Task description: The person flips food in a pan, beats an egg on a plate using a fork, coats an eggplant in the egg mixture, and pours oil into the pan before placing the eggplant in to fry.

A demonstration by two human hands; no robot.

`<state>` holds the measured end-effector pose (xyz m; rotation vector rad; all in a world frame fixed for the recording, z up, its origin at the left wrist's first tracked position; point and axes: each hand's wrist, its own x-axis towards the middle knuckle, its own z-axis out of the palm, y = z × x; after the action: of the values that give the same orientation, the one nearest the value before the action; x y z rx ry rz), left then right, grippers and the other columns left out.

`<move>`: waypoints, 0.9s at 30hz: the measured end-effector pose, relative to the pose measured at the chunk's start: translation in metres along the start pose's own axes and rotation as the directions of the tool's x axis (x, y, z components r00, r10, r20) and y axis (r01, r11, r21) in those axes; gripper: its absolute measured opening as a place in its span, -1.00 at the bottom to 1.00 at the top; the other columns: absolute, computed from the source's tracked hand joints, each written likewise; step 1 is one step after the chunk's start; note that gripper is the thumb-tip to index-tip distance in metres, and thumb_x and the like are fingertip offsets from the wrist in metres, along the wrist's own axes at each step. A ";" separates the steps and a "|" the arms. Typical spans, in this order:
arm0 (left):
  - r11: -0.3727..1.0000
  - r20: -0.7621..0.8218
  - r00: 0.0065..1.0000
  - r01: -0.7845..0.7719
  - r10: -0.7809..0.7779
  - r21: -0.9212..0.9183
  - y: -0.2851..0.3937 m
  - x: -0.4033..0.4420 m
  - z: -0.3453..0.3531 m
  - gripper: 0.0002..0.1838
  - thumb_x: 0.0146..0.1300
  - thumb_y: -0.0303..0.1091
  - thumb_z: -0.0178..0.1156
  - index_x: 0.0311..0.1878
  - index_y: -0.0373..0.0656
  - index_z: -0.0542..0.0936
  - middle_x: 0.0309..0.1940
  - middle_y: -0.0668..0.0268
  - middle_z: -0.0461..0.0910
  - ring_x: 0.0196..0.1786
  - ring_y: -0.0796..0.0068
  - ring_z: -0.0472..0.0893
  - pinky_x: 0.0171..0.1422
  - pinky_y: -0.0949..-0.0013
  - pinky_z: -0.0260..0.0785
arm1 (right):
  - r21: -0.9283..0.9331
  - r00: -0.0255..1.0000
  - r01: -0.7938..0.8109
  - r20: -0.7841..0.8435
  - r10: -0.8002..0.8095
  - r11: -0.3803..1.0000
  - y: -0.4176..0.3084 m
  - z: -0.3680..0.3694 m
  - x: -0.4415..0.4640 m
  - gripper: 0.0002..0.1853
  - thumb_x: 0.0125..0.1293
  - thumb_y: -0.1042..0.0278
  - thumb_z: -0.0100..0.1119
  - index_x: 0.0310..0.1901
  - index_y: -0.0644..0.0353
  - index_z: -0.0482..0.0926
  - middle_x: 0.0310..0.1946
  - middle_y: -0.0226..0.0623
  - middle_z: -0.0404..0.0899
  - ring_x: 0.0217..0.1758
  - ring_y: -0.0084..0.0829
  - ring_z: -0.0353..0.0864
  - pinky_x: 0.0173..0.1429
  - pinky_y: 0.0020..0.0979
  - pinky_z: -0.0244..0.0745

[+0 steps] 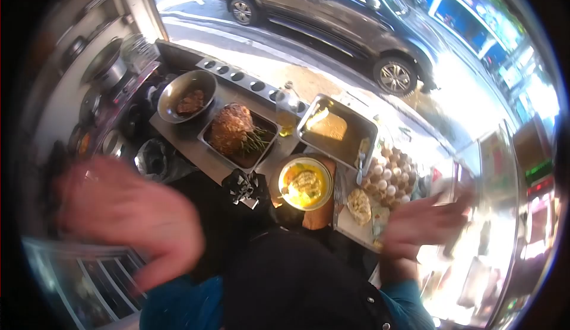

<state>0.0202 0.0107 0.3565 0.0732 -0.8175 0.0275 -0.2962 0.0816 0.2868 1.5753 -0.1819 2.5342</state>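
My left hand [133, 214] is raised at the left, blurred by motion, near the dark worktop edge. Its fingers are too smeared to read. At the right, my right hand [424, 223] hangs in the air with fingers apart and nothing in it, close to the eggs [389, 175]. Between the hands sits a bowl [305, 184] of yellow soup with food in it. Behind it stand a tray [228, 131] with browned meat and green stalks, and a metal tray [338, 129] of brownish liquid.
A metal bowl [187, 95] with meat stands at the back left, near a pot [107, 65]. A bottle [286, 110] of yellow liquid is between the trays. A black plastic bag [243, 187] lies in front. Beyond the counter a vehicle [332, 21] stands on the street.
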 end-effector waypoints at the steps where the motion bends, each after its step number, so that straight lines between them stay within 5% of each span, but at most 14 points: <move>1: 0.973 0.262 0.938 0.212 -0.227 0.087 0.007 -0.041 -0.026 0.20 0.29 0.64 0.05 0.72 -0.07 0.04 0.67 0.00 0.03 0.70 -0.17 0.01 0.71 -0.23 -0.14 | -0.586 0.953 0.034 0.264 0.151 0.810 0.006 -0.019 -0.053 0.13 0.37 -0.65 -0.02 0.71 0.03 0.01 0.74 0.09 -0.16 0.79 0.15 -0.19 0.77 0.26 -0.41; 2: 0.889 0.524 0.720 0.332 -0.454 0.314 0.013 -0.082 -0.053 0.21 0.29 0.60 0.12 0.74 -0.05 0.01 0.71 -0.07 -0.09 0.72 -0.27 -0.09 0.72 -0.31 -0.23 | -0.602 0.918 -0.045 0.289 0.270 0.797 0.004 -0.022 -0.095 0.10 0.40 -0.54 0.03 0.70 0.13 0.00 0.73 0.11 -0.15 0.78 0.17 -0.17 0.75 0.26 -0.29; 3: 0.807 0.680 0.435 0.277 -0.590 0.522 0.020 -0.123 -0.079 0.23 0.28 0.56 0.19 0.76 -0.03 -0.03 0.75 -0.14 -0.21 0.74 -0.37 -0.19 0.72 -0.39 -0.32 | -0.626 0.869 -0.119 0.309 0.385 0.771 0.002 -0.024 -0.138 0.08 0.42 -0.42 0.08 0.69 0.23 -0.01 0.72 0.13 -0.15 0.77 0.19 -0.15 0.73 0.26 -0.18; 4: 0.876 0.812 0.336 0.112 -0.477 0.468 0.013 -0.142 -0.087 0.09 0.30 0.54 0.20 0.69 0.00 0.22 0.72 -0.17 -0.07 0.73 -0.41 -0.17 0.73 -0.37 -0.29 | -0.606 0.813 -0.244 0.298 0.500 0.757 -0.004 -0.006 -0.150 0.09 0.35 -0.42 0.23 0.67 0.18 0.09 0.64 0.30 -0.08 0.73 0.25 -0.04 0.69 0.32 -0.09; 6: 0.886 0.871 0.164 0.113 -0.464 0.450 0.015 -0.153 -0.113 0.00 0.29 0.48 0.25 0.62 0.02 0.35 0.70 -0.19 0.00 0.73 -0.46 -0.18 0.72 -0.40 -0.29 | -0.644 0.714 -0.228 0.399 0.575 0.730 -0.012 -0.001 -0.167 0.07 0.37 -0.43 0.21 0.66 0.17 0.10 0.64 0.32 -0.08 0.72 0.28 -0.03 0.68 0.32 -0.07; 9: 0.828 0.826 0.069 0.006 -0.560 0.561 -0.005 -0.144 -0.152 -0.05 0.30 0.43 0.29 0.60 0.05 0.37 0.71 -0.17 -0.04 0.73 -0.47 -0.18 0.71 -0.42 -0.27 | -0.656 0.605 -0.165 0.522 0.601 0.737 0.007 0.019 -0.188 0.02 0.40 -0.39 0.22 0.65 0.14 0.13 0.60 0.38 -0.01 0.68 0.37 0.00 0.66 0.33 -0.02; 13: 0.695 0.678 0.199 0.029 -0.708 0.718 -0.052 -0.122 -0.197 -0.04 0.35 0.37 0.27 0.66 0.03 0.31 0.74 -0.12 -0.11 0.73 -0.47 -0.19 0.69 -0.45 -0.18 | -0.807 0.372 -0.008 0.545 0.751 0.590 0.039 0.092 -0.204 -0.21 0.29 -0.03 0.49 0.47 0.17 0.48 0.56 0.20 0.20 0.66 0.37 0.06 0.64 0.26 0.06; 15: 0.696 0.669 0.242 0.039 -0.702 0.717 -0.080 -0.101 -0.217 -0.04 0.34 0.28 0.33 0.67 0.01 0.28 0.74 -0.08 -0.07 0.73 -0.41 -0.11 0.68 -0.40 -0.08 | -0.804 0.367 -0.027 0.545 0.754 0.594 0.065 0.130 -0.232 -0.23 0.25 0.03 0.54 0.45 0.13 0.52 0.54 0.15 0.25 0.66 0.36 0.06 0.64 0.26 0.06; 17: 0.735 0.729 0.131 0.234 -0.672 0.636 -0.115 -0.078 -0.242 -0.01 0.37 0.10 0.37 0.72 -0.03 0.14 0.72 -0.13 0.00 0.71 -0.36 0.04 0.71 -0.29 -0.01 | -0.780 0.395 -0.062 0.554 0.733 0.622 0.100 0.180 -0.254 -0.31 0.19 0.12 0.55 0.36 0.12 0.61 0.50 0.08 0.34 0.64 0.30 0.14 0.64 0.19 0.10; 18: 0.727 0.735 0.038 0.195 -0.677 0.659 -0.136 -0.053 -0.255 -0.04 0.37 -0.02 0.40 0.72 -0.06 0.15 0.68 -0.14 0.11 0.70 -0.22 0.16 0.71 -0.09 0.09 | -0.720 0.370 -0.076 0.622 0.690 0.690 0.121 0.205 -0.263 -0.37 0.15 0.17 0.53 0.29 0.09 0.67 0.46 0.01 0.40 0.60 0.24 0.20 0.63 0.15 0.15; 20: 0.720 0.719 0.049 0.080 -0.693 0.689 -0.176 -0.024 -0.293 -0.04 0.37 -0.04 0.40 0.71 -0.08 0.15 0.68 -0.13 0.12 0.69 -0.19 0.18 0.71 -0.05 0.10 | -0.608 0.317 -0.109 0.729 0.607 0.787 0.176 0.256 -0.282 -0.52 0.10 0.26 0.49 0.12 0.03 0.77 0.31 -0.14 0.54 0.49 0.10 0.35 0.56 0.07 0.28; 23: 0.379 0.379 -0.023 -0.040 -0.925 0.924 -0.210 0.021 -0.356 0.01 0.33 -0.04 0.44 0.71 -0.12 0.13 0.67 -0.11 0.14 0.68 -0.12 0.21 0.71 0.07 0.12 | -0.572 0.203 -0.063 0.795 0.572 0.818 0.258 0.326 -0.303 -0.76 0.16 0.31 0.37 -0.11 -0.01 0.81 0.02 -0.35 0.71 0.29 -0.08 0.51 0.38 -0.01 0.46; 25: 0.224 0.226 0.064 -0.040 -0.972 0.974 -0.222 0.046 -0.403 0.02 0.35 -0.06 0.43 0.73 -0.09 0.09 0.66 -0.10 0.18 0.66 -0.14 0.25 0.70 0.07 0.13 | -0.633 0.158 -0.047 0.759 0.631 0.773 0.333 0.335 -0.369 -0.85 0.21 0.32 0.29 -0.22 0.00 0.81 -0.03 -0.46 0.76 0.24 -0.16 0.54 0.30 -0.08 0.50; 27: 0.097 0.096 0.093 0.016 -0.991 0.995 -0.222 0.056 -0.461 0.03 0.35 -0.07 0.43 0.74 -0.03 0.06 0.64 -0.11 0.20 0.65 -0.16 0.25 0.68 0.05 0.18 | -0.690 -0.102 0.118 0.707 0.700 0.714 0.387 0.357 -0.404 -0.80 0.23 0.33 0.24 -0.20 -0.07 0.83 -0.03 -0.46 0.78 0.26 -0.17 0.55 0.29 -0.11 0.50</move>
<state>0.4056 -0.1762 0.0709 1.7524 -1.7273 -0.6204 0.1194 -0.3895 0.0723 2.8313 -1.5000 0.4597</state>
